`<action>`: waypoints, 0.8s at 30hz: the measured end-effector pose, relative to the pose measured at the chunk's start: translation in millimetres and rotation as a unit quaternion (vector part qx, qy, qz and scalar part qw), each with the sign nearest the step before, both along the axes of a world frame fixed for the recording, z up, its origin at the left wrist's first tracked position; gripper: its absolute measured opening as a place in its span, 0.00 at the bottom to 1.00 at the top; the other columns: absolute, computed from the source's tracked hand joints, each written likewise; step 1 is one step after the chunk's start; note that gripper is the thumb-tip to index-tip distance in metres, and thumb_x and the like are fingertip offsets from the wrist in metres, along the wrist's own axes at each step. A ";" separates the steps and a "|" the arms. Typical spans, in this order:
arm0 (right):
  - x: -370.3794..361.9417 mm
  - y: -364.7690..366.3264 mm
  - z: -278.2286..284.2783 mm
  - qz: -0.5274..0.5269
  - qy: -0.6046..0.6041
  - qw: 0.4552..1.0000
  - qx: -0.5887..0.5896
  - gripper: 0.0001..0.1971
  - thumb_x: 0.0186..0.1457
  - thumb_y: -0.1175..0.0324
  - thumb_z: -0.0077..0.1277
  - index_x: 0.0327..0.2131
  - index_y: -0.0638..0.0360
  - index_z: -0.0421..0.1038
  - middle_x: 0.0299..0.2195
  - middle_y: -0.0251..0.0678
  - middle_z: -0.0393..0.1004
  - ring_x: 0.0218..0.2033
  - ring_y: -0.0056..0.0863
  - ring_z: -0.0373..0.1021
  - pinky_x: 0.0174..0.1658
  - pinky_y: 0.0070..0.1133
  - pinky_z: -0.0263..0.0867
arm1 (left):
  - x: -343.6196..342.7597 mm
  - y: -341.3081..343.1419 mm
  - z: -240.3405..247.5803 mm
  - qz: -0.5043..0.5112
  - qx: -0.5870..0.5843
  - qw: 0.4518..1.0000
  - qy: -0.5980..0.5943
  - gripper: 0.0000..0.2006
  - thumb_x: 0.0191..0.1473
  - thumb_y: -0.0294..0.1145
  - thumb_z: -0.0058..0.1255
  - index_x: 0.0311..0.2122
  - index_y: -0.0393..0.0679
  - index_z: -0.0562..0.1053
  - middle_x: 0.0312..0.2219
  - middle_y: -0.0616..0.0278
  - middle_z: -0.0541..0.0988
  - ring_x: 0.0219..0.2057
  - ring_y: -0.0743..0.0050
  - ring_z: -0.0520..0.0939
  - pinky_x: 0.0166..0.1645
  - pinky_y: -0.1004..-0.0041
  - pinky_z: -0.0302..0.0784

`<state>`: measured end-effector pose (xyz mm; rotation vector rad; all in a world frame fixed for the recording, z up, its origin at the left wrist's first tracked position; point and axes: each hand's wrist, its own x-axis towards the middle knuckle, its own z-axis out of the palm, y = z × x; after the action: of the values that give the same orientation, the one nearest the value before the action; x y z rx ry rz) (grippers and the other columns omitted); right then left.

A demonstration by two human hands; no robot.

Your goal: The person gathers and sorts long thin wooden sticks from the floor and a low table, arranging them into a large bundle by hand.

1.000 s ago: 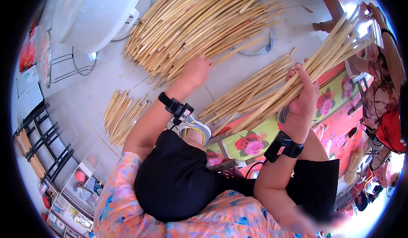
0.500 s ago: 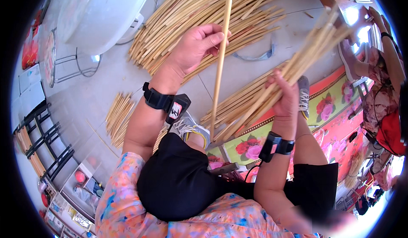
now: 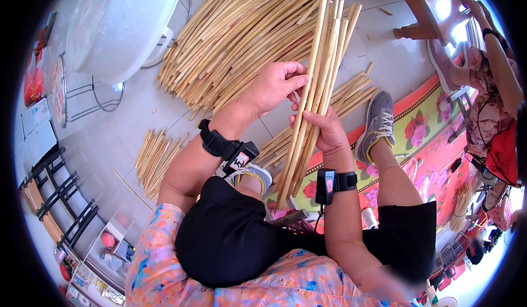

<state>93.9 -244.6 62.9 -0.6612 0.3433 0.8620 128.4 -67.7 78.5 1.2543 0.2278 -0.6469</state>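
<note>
Holding a loose bundle of pale sticks (image 3: 331, 46) in front of the knees, I have the right hand (image 3: 331, 133) clamped around its lower part, thumb across the front. The bundle stands at a slant, its upper ends fanned out toward the top of my view and its lower ends drawn closer together near the left shoe (image 3: 255, 178). The left hand (image 3: 277, 87) is beside it, higher up, with thumb and fingers pinched together on the leftmost stick (image 3: 316, 38); that one lies along the bundle's left edge.

Beyond the hands I see a large heap of sticks (image 3: 236, 43) spread over the tiled floor (image 3: 110, 137), all running roughly the same way. A smaller cluster of short sticks (image 3: 153, 159) lies left of the left forearm, with a single thin stick (image 3: 130, 186) near it. Another bunch of sticks (image 3: 351, 103) lies behind the right hand, close to the right shoe (image 3: 379, 123), partly hidden from me. On the right I get a flowered covering in red and green (image 3: 417, 134).

A big whitish tub (image 3: 126, 27) fills my upper left. At the upper right stands a wooden table (image 3: 422, 5), and another person's arm (image 3: 488, 27) shows at the edge there. Each of my wrists carries a strapped black device.
</note>
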 end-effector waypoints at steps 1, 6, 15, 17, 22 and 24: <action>-0.6 -0.8 -1.0 0.000 -0.006 1.000 -0.009 0.27 0.47 0.74 0.54 0.52 0.64 0.58 0.38 0.40 0.70 0.34 0.31 0.72 0.38 0.24 0.72 | -0.4 -1.0 -1.9 0.003 0.002 1.000 -0.003 0.10 0.57 0.31 0.44 0.39 0.37 0.72 0.28 0.66 0.76 0.25 0.84 0.74 0.30 0.82 0.71; 1.2 -8.3 -14.8 0.037 -0.030 0.994 -0.095 0.26 0.46 0.74 0.54 0.51 0.64 0.59 0.38 0.42 0.71 0.35 0.32 0.72 0.40 0.27 0.71 | -0.6 0.4 -8.4 0.035 0.005 0.999 0.011 0.10 0.57 0.31 0.44 0.40 0.39 0.72 0.29 0.68 0.76 0.31 0.85 0.74 0.34 0.83 0.69; -10.4 -10.7 -24.8 0.033 0.020 0.999 -0.004 0.29 0.49 0.72 0.52 0.55 0.64 0.55 0.42 0.44 0.70 0.37 0.34 0.73 0.40 0.27 0.73 | -7.7 -4.6 -18.3 -0.005 0.062 0.998 0.013 0.08 0.54 0.31 0.49 0.37 0.38 0.72 0.25 0.67 0.75 0.25 0.85 0.73 0.29 0.82 0.69; -12.7 -11.2 -25.6 0.017 0.020 0.999 0.023 0.29 0.50 0.72 0.52 0.55 0.64 0.55 0.42 0.44 0.70 0.37 0.33 0.73 0.40 0.27 0.73 | -9.8 -6.9 -16.9 -0.010 0.046 0.999 0.020 0.09 0.54 0.31 0.48 0.37 0.38 0.72 0.26 0.67 0.75 0.25 0.84 0.73 0.30 0.82 0.70; -18.1 -14.2 -34.0 0.003 0.016 1.000 -0.010 0.26 0.49 0.71 0.53 0.52 0.62 0.58 0.42 0.42 0.70 0.36 0.34 0.73 0.39 0.27 0.72 | -9.1 -5.4 -14.9 -0.041 0.033 0.998 0.021 0.09 0.55 0.31 0.46 0.39 0.38 0.72 0.29 0.67 0.76 0.27 0.83 0.74 0.33 0.81 0.71; -17.2 -12.2 -27.7 -0.012 0.006 1.000 -0.005 0.26 0.49 0.71 0.53 0.52 0.62 0.58 0.42 0.42 0.70 0.36 0.34 0.73 0.39 0.27 0.72 | -9.3 -6.2 -14.8 -0.031 0.022 0.999 0.024 0.09 0.55 0.30 0.45 0.39 0.38 0.72 0.29 0.67 0.76 0.28 0.84 0.74 0.32 0.81 0.71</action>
<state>76.7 -256.9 35.2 -0.6605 0.3653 0.8410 119.0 -73.9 63.7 1.2936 0.2445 -0.7293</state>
